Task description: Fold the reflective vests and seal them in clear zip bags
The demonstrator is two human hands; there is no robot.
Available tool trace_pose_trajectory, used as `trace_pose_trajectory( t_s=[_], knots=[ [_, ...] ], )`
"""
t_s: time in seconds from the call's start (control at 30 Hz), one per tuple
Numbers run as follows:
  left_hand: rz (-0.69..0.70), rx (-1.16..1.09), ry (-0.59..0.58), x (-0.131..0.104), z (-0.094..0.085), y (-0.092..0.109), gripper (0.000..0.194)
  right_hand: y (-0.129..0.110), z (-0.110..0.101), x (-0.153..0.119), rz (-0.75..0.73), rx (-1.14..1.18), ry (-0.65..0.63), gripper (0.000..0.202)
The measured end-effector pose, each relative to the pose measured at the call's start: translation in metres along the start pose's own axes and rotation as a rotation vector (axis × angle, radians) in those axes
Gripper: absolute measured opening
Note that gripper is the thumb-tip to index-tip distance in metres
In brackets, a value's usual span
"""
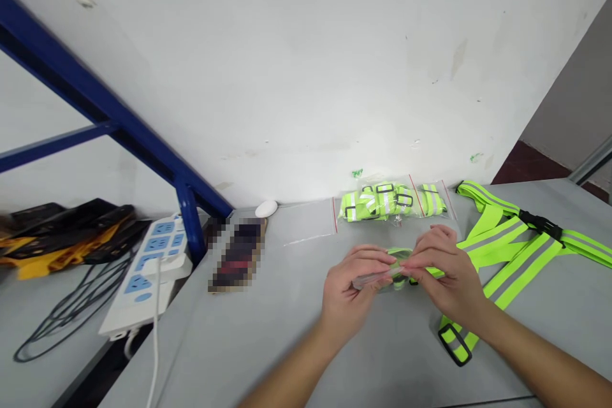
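Observation:
My left hand (351, 290) and my right hand (444, 271) meet above the grey table, both pinching the edge of a clear plastic bag (399, 275) with something yellow-green inside. Fingers hide part of the bag. To the right lies a loose yellow-green reflective harness (511, 252) with grey stripes and black buckles, partly behind my right hand. Filled clear bags (382, 202) of folded reflective straps rest against the wall behind my hands. Left of them a flat clear bag (306, 222) with a red line lies on the table.
A pixelated flat object (238, 255) and a white oval object (266, 208) lie on the table (248, 338) to the left. Farther left are a blue metal frame (143, 143), a white power strip (143, 277), cables (81, 303) and black-and-yellow items (71, 236). A white wall stands behind.

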State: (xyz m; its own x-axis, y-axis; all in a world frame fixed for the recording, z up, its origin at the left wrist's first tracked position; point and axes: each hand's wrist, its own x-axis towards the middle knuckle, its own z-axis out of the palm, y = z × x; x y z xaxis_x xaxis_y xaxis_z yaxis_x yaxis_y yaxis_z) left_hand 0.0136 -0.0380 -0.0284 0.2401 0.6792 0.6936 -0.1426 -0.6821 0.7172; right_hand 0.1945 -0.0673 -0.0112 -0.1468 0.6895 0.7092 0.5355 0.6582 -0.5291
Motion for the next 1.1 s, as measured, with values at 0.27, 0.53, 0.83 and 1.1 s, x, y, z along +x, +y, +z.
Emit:
trace_pose_trajectory(
  t_s=[0.27, 0.53, 0.83, 1.1],
  knots=[
    [0.018, 0.21, -0.074, 0.002, -0.004, 0.009, 0.009, 0.002, -0.003, 0.001, -0.056, -0.03, -0.047, 0.003],
    [-0.006, 0.236, -0.033, -0.003, 0.001, 0.003, 0.01, -0.002, -0.005, -0.001, -0.074, -0.07, -0.008, 0.011],
    [0.082, 0.322, -0.029, 0.0, -0.002, 0.009, 0.015, -0.003, -0.002, 0.0, -0.123, -0.145, 0.001, 0.003],
    [0.205, 0.344, 0.019, -0.001, 0.0, 0.002, 0.004, -0.008, 0.003, -0.003, -0.136, -0.178, -0.01, 0.014]
  ],
)
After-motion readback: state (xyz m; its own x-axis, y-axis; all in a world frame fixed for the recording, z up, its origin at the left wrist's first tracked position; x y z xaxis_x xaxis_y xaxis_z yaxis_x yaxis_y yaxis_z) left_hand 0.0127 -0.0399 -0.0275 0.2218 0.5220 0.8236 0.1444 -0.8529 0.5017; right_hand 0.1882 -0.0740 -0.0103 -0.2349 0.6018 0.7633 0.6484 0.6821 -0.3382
